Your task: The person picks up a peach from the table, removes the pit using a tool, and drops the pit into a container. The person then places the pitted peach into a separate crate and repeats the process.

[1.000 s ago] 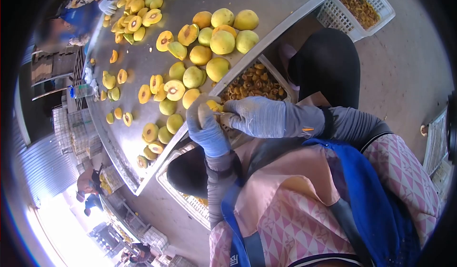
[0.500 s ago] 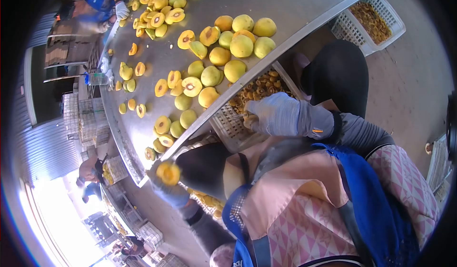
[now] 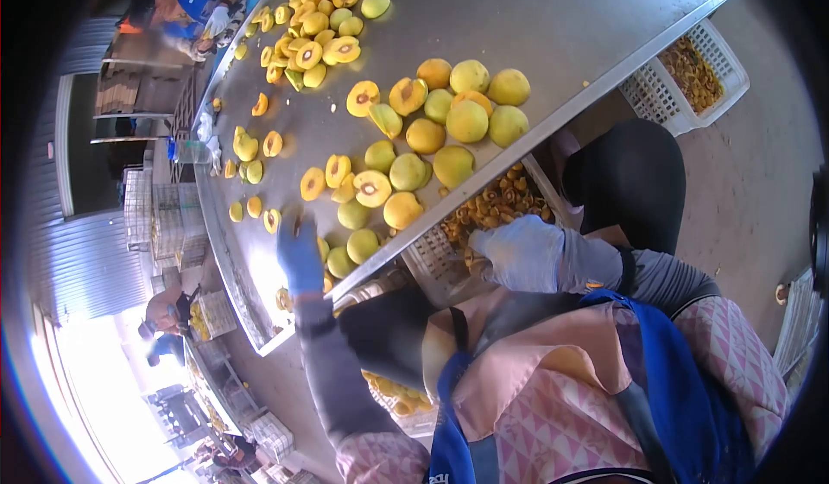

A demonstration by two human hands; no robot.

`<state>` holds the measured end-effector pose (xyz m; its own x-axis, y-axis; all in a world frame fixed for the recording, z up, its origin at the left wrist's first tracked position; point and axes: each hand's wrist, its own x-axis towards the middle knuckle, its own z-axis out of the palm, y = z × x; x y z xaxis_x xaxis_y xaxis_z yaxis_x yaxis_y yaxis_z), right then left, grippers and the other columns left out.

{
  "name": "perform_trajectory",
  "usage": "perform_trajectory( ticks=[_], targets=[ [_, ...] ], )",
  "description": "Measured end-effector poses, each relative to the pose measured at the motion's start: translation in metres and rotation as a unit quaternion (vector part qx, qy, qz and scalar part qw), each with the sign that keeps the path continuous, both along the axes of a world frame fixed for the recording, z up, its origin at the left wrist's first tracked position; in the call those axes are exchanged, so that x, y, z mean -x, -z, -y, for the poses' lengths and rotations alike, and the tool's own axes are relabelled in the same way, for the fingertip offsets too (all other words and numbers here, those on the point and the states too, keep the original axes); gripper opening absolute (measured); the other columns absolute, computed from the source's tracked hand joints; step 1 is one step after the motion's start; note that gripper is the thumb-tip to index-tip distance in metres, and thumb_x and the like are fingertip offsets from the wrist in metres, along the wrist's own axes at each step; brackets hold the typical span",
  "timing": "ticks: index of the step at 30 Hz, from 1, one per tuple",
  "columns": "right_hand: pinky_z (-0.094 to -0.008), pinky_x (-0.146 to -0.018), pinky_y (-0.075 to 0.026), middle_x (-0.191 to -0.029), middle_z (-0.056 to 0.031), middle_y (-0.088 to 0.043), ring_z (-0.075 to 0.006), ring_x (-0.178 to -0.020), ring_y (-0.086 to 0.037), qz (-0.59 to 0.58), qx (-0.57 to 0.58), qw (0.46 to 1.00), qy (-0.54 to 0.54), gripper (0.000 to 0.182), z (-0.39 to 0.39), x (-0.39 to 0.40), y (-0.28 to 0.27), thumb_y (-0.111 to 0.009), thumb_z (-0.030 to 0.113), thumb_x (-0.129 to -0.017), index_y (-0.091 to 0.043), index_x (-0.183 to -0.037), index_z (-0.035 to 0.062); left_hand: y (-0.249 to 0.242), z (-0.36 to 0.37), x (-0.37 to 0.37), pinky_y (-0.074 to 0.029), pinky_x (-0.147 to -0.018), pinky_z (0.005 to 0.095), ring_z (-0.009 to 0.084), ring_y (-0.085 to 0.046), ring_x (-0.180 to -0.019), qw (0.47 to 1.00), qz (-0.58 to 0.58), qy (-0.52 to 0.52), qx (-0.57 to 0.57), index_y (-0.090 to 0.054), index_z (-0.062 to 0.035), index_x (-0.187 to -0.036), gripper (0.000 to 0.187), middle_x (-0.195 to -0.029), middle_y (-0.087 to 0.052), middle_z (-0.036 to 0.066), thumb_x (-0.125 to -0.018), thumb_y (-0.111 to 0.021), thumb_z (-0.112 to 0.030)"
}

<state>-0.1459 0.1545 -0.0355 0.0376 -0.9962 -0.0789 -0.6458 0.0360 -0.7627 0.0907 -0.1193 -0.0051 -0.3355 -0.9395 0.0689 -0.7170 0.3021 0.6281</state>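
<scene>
My left hand (image 3: 299,258), in a pale blue-grey glove, reaches over the metal table among the peaches; motion smears its fingers. Right by it are a cut peach half (image 3: 272,221) and whole yellow-green peaches (image 3: 363,246). My right hand (image 3: 522,253), also gloved, is curled closed in front of my lap, above a white crate (image 3: 429,259) of brown peach stones (image 3: 496,201). What its fingers hold is hidden. More whole peaches (image 3: 467,120) and halves with stones showing (image 3: 372,188) lie near the table edge.
A bigger heap of peach halves (image 3: 315,31) lies farther along the metal table (image 3: 553,44). Another crate (image 3: 734,82) of brown scraps stands on the floor at right. Below my left arm is a container of yellow pieces (image 3: 399,395). A co-worker (image 3: 199,9) is across the table.
My left hand has moved up from beside the table edge, where it held a peach half, to over the tabletop; that half no longer shows in it. My right hand stays near the stone crate.
</scene>
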Motion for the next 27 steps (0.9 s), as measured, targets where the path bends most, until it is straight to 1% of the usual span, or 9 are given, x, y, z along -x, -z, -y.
perform_trajectory(
  ticks=[4, 9, 13, 15, 17, 19, 23, 25, 27],
  targets=[
    [-0.0479, -0.066, -0.053, -0.075, -0.0202, -0.066, -0.0398, -0.075, -0.067, 0.012, -0.021, 1.000, -0.005, 0.025, 0.006, 0.008, 0.003, -0.062, 0.024, -0.084, -0.059, -0.099, 0.0034, 0.036, 0.082, 0.111, -0.046, -0.094, 0.0366, 0.0309, -0.061, -0.110, 0.988, 0.069, 0.120, 0.075, -0.052, -0.0009, -0.133, 0.053, -0.124, -0.062, 0.020, -0.086, -0.064, -0.022],
    [-0.0478, -0.068, -0.052, -0.079, -0.0216, -0.065, -0.0403, -0.077, -0.066, 0.046, -0.046, 0.998, 0.011, 0.030, 0.015, 0.016, -0.005, -0.062, 0.028, -0.087, -0.056, -0.105, 0.0045, 0.109, 0.154, 0.186, -0.048, -0.092, 0.0368, 0.0291, -0.062, -0.110, 0.984, 0.087, 0.145, -0.062, -0.052, -0.0002, -0.133, 0.059, -0.123, -0.062, 0.020, -0.081, -0.068, -0.023],
    [-0.0486, -0.068, -0.051, -0.081, -0.0229, -0.064, -0.0418, -0.078, -0.064, 0.109, -0.058, 0.989, 0.081, 0.033, 0.017, 0.019, -0.018, -0.062, 0.030, -0.088, -0.052, -0.107, 0.0044, 0.036, 0.089, 0.193, -0.053, -0.081, 0.0356, 0.0251, -0.066, -0.099, 0.958, 0.132, 0.192, -0.168, -0.053, -0.0018, -0.130, 0.057, -0.111, -0.066, 0.019, -0.078, -0.070, -0.019],
    [-0.0487, -0.068, -0.051, -0.081, -0.0225, -0.064, -0.0420, -0.078, -0.064, 0.131, 0.012, 0.984, 0.122, 0.033, 0.016, 0.018, -0.007, -0.063, 0.029, -0.088, -0.052, -0.107, 0.0044, 0.017, 0.058, 0.178, -0.055, -0.066, 0.0315, 0.0190, -0.066, -0.084, 0.975, -0.076, 0.103, -0.184, -0.055, -0.0032, -0.121, 0.047, -0.101, -0.065, 0.012, -0.077, -0.069, -0.013],
    [-0.0480, -0.067, -0.051, -0.082, -0.0213, -0.064, -0.0415, -0.080, -0.064, 0.166, 0.095, 0.962, 0.193, 0.034, 0.019, 0.017, -0.006, -0.066, 0.028, -0.086, -0.051, -0.105, 0.0045, 0.007, 0.005, 0.158, -0.053, -0.063, 0.0289, 0.0171, -0.063, -0.082, 0.911, -0.330, 0.117, -0.218, -0.054, -0.0021, -0.111, 0.036, -0.096, -0.061, 0.008, -0.079, -0.062, -0.015],
    [-0.0475, -0.067, -0.051, -0.082, -0.0207, -0.064, -0.0411, -0.080, -0.064, 0.198, 0.132, 0.947, 0.218, 0.034, 0.032, 0.016, -0.006, -0.067, 0.028, -0.086, -0.052, -0.104, 0.0043, -0.006, -0.036, 0.130, -0.053, -0.072, 0.0288, 0.0161, -0.060, -0.088, 0.914, -0.258, 0.136, -0.282, -0.050, -0.0026, -0.110, 0.034, -0.099, -0.058, 0.008, -0.078, -0.055, -0.013],
    [-0.0458, -0.066, -0.051, -0.081, -0.0183, -0.064, -0.0396, -0.079, -0.064, 0.193, 0.215, 0.925, 0.245, 0.032, 0.036, 0.004, 0.005, -0.069, 0.028, -0.085, -0.053, -0.099, 0.0043, 0.002, -0.135, 0.113, -0.051, -0.073, 0.0280, 0.0151, -0.056, -0.085, 0.940, -0.210, 0.174, -0.204, -0.054, -0.0032, -0.108, 0.031, -0.097, -0.056, 0.007, -0.082, -0.058, -0.020],
    [-0.0453, -0.065, -0.052, -0.080, -0.0175, -0.064, -0.0390, -0.078, -0.065, 0.157, 0.200, 0.939, 0.232, 0.031, 0.032, 0.002, 0.003, -0.068, 0.029, -0.085, -0.054, -0.099, 0.0048, -0.004, -0.165, 0.115, -0.049, -0.070, 0.0280, 0.0145, -0.053, -0.082, 0.845, -0.417, 0.085, -0.324, -0.055, -0.0030, -0.113, 0.039, -0.095, -0.054, 0.005, -0.090, -0.059, -0.034],
    [-0.0440, -0.065, -0.052, -0.079, -0.0157, -0.065, -0.0371, -0.075, -0.066, 0.114, 0.186, 0.953, 0.208, 0.031, 0.029, -0.001, 0.000, -0.067, 0.033, -0.085, -0.056, -0.098, 0.0067, 0.007, -0.168, 0.101, -0.050, -0.072, 0.0293, 0.0151, -0.054, -0.085, 0.815, -0.444, 0.077, -0.363, -0.055, -0.0029, -0.117, 0.044, -0.098, -0.056, 0.005, -0.092, -0.057, -0.040]
  ],
)
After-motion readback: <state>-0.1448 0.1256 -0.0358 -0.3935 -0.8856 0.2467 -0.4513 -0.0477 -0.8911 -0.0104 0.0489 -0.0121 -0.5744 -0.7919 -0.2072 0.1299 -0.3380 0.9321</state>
